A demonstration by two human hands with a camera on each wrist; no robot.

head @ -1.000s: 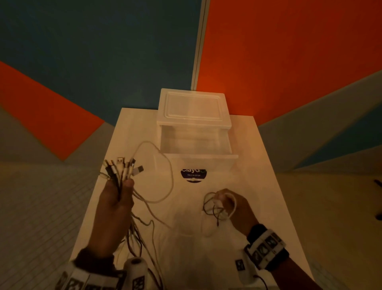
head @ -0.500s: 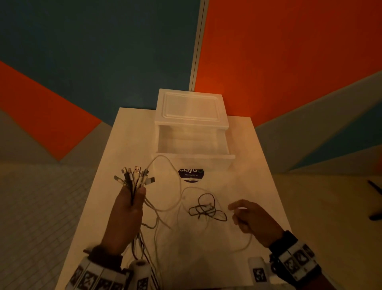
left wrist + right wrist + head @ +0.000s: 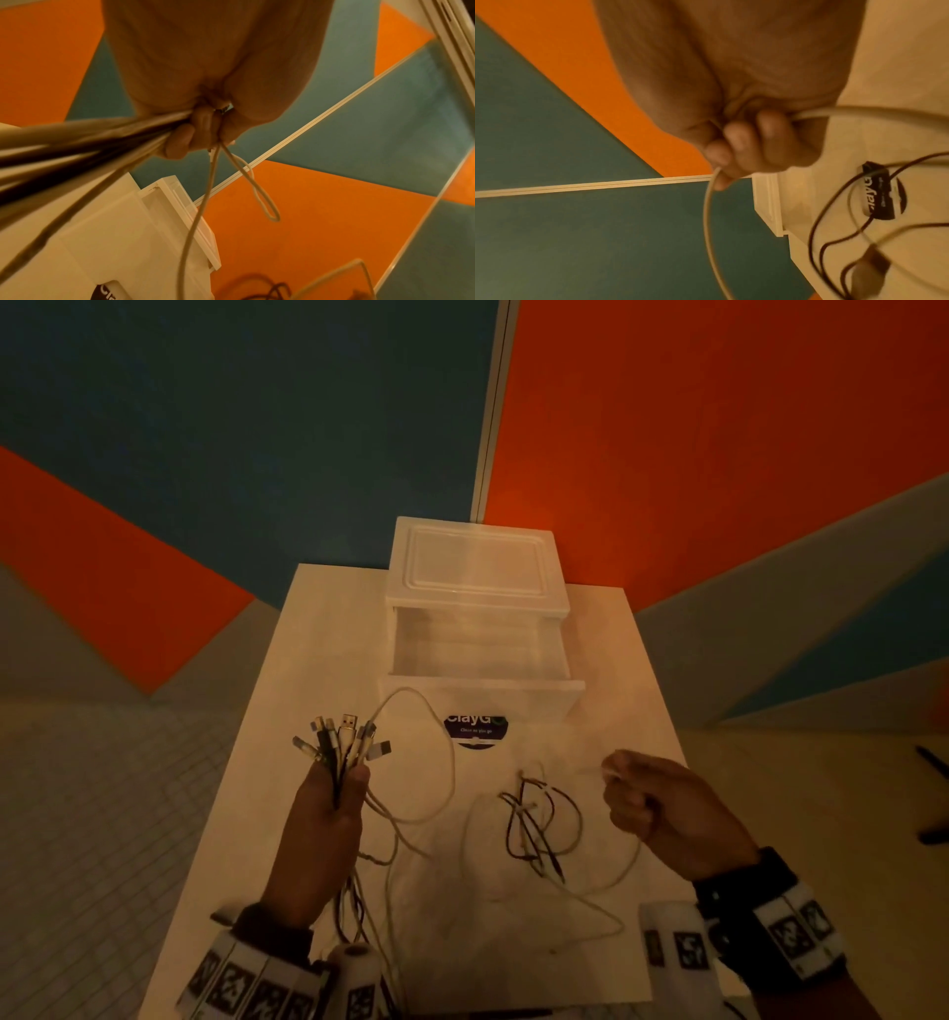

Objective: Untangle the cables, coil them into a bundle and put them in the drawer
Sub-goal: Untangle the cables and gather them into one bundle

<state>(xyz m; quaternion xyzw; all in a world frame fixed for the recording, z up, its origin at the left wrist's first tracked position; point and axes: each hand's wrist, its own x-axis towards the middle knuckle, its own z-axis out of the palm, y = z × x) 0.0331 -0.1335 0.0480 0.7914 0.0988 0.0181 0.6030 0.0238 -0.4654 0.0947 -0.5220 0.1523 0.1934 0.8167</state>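
My left hand (image 3: 328,809) grips a bunch of cables just below their plugs (image 3: 343,742), which fan out upward; their tails hang off the table's near edge. In the left wrist view the fist (image 3: 203,130) closes round the bunch, and a pale loop (image 3: 267,205) dangles from it. My right hand (image 3: 652,803) holds a white cable (image 3: 611,875) in curled fingers; the right wrist view shows this cable (image 3: 708,219) running through the fist (image 3: 746,146). A tangle of dark cables (image 3: 534,819) lies on the table between the hands. The white drawer (image 3: 477,654) stands open behind.
The drawer unit (image 3: 475,567) sits at the far end of a white table (image 3: 318,629). A dark round sticker (image 3: 475,729) lies just before the drawer front. Tiled floor lies left, and orange and teal walls rise behind.
My right hand has let go of the dark tangle, which now lies on the table, moved right, and closed on a white cable. The left hand shifted slightly right with its bunch.
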